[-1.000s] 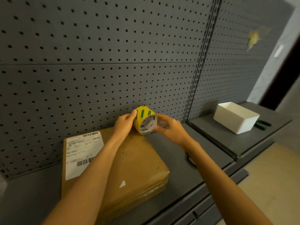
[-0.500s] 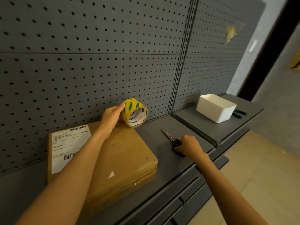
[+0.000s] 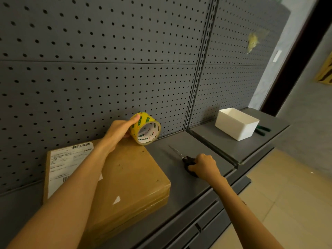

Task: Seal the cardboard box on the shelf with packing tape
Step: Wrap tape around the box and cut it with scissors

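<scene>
A flat brown cardboard box [image 3: 133, 178] with a white shipping label [image 3: 62, 164] lies on the grey shelf [image 3: 172, 155]. My left hand [image 3: 118, 132] grips a yellow roll of packing tape [image 3: 146, 129] held at the box's far right corner, close to the pegboard. To the right of the box, my right hand [image 3: 203, 165] is closed over the black handles of a pair of scissors [image 3: 181, 156] lying on the shelf, blades pointing toward the back wall.
A grey pegboard wall [image 3: 107, 69] stands behind the shelf. A white open bin [image 3: 237, 124] sits on the lower neighbouring shelf at right, with green-handled tools [image 3: 261, 130] behind it. The shelf's front edge drops to a tiled floor [image 3: 287, 203].
My right hand left the tape roll, dropped to the shelf and closed on the scissors' handles. My left hand keeps the roll at the box's corner. The view shifted right.
</scene>
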`<state>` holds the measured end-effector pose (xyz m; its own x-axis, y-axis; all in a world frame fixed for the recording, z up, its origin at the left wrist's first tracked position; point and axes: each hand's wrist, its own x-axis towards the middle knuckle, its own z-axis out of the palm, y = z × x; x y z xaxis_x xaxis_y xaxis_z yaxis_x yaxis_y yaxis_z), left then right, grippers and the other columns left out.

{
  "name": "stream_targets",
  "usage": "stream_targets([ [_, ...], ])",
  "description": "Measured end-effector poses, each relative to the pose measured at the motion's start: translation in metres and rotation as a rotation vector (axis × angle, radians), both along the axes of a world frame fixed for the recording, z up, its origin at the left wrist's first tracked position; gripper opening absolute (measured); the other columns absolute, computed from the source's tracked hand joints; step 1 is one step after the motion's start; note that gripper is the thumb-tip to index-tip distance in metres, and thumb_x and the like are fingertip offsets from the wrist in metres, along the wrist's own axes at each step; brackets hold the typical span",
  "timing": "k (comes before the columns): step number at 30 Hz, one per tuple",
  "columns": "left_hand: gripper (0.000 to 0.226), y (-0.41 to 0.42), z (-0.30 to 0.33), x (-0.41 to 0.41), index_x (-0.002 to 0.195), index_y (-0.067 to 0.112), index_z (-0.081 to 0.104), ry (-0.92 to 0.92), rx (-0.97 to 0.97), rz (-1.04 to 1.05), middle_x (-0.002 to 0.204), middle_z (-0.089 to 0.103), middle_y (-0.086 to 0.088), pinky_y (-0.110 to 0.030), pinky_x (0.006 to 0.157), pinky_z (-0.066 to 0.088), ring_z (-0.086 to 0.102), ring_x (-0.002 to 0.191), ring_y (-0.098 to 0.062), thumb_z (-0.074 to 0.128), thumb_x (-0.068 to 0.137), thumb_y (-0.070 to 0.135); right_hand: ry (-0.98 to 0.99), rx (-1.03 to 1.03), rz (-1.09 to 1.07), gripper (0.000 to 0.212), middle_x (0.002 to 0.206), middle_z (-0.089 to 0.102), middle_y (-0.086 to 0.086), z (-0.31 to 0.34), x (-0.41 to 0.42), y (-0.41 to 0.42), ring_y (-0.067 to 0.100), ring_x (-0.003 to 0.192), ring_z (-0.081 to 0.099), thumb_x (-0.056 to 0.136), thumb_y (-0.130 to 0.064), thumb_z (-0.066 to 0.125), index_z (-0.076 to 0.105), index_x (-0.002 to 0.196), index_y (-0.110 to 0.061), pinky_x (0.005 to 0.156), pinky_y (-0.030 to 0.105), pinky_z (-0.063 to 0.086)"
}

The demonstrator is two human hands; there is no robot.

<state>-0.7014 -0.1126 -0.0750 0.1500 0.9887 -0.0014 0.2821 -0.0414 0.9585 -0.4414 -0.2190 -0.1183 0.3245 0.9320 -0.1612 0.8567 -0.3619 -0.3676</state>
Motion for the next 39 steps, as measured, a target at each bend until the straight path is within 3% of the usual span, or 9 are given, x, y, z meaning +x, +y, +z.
stream_targets([
  [2, 0.053, -0.001, 0.001, 0.002, 0.09, 0.012, 0.072, -0.056, 0.028, 0.006, 0.095, 0.071, -0.004, -0.025, 0.074, 0.047, 0.063, 0.093, -0.018, 0.054, 0.082, 0.062, 0.093, 0.098, 0.003, 0.023, 0.069, 0.051, 0.004, 0.007, -0.007, -0.006, 0.015, 0.058, 0.047, 0.085, -0.027, 0.065, 0.055, 0.083, -0.006, 0.048, 0.025, 0.038],
  [6, 0.041, -0.003, 0.005, 0.006, 0.089, 0.014, 0.071, -0.096, 0.04, -0.005, 0.094, 0.071, -0.007, -0.032, 0.082, 0.052, 0.065, 0.092, -0.02, 0.057, 0.086, 0.052, 0.252, 0.251, 0.087, 0.029, 0.071, 0.063, 0.008, 0.029, -0.021, -0.018, 0.018, 0.065, 0.059, 0.084, -0.029, 0.067, 0.064, 0.089, -0.001, 0.063, 0.034, 0.053],
  [11, 0.048, -0.006, 0.005, 0.001, 0.101, 0.006, 0.071, -0.163, 0.03, 0.02, 0.1, 0.071, -0.011, -0.039, 0.089, 0.05, 0.064, 0.096, -0.023, 0.059, 0.085, 0.05, 0.257, 0.078, 0.143, 0.044, 0.075, 0.066, 0.012, 0.052, -0.021, -0.031, 0.018, 0.066, 0.061, 0.078, -0.047, 0.07, 0.064, 0.088, -0.004, 0.069, 0.036, 0.055],
  [19, 0.046, -0.009, 0.005, 0.009, 0.099, 0.005, 0.07, -0.179, 0.073, 0.007, 0.086, 0.068, -0.005, -0.027, 0.075, 0.049, 0.062, 0.08, -0.013, 0.058, 0.087, 0.047, 0.173, -0.081, 0.336, 0.052, 0.074, 0.054, 0.006, 0.061, -0.038, -0.043, 0.013, 0.064, 0.049, 0.081, -0.048, 0.067, 0.06, 0.097, 0.001, 0.062, 0.026, 0.04],
  [24, 0.054, -0.009, 0.003, 0.007, 0.099, -0.002, 0.067, -0.168, 0.084, -0.002, 0.088, 0.068, -0.01, -0.028, 0.077, 0.049, 0.062, 0.079, -0.015, 0.057, 0.087, 0.049, 0.108, -0.14, 0.41, 0.045, 0.069, 0.049, 0.007, 0.063, -0.057, -0.028, 0.015, 0.06, 0.045, 0.082, -0.051, 0.064, 0.055, 0.076, -0.008, 0.06, 0.027, 0.035],
  [30, 0.055, -0.009, 0.002, 0.005, 0.099, -0.002, 0.066, -0.167, 0.084, -0.022, 0.086, 0.068, -0.008, -0.025, 0.074, 0.048, 0.063, 0.079, -0.015, 0.056, 0.087, 0.051, 0.156, -0.224, 0.43, 0.05, 0.071, 0.049, 0.009, 0.064, -0.063, -0.023, 0.014, 0.061, 0.044, 0.083, -0.056, 0.058, 0.053, 0.079, -0.007, 0.058, 0.02, 0.035],
  [34, 0.054, -0.009, 0.002, 0.006, 0.099, -0.001, 0.067, -0.169, 0.085, -0.027, 0.084, 0.068, -0.006, -0.027, 0.077, 0.048, 0.062, 0.078, -0.014, 0.055, 0.087, 0.05, 0.203, -0.238, 0.441, 0.068, 0.064, 0.052, 0.008, 0.07, -0.066, -0.023, 0.015, 0.057, 0.046, 0.065, -0.074, 0.051, 0.053, 0.072, -0.006, 0.06, 0.021, 0.039],
  [39, 0.053, -0.008, 0.002, 0.007, 0.099, -0.001, 0.067, -0.165, 0.085, -0.024, 0.089, 0.068, -0.01, -0.026, 0.077, 0.048, 0.062, 0.078, -0.014, 0.055, 0.088, 0.05, 0.237, -0.193, 0.431, 0.069, 0.058, 0.051, 0.007, 0.074, -0.069, -0.019, 0.015, 0.052, 0.047, 0.055, -0.078, 0.053, 0.049, 0.061, -0.009, 0.056, 0.022, 0.041],
])
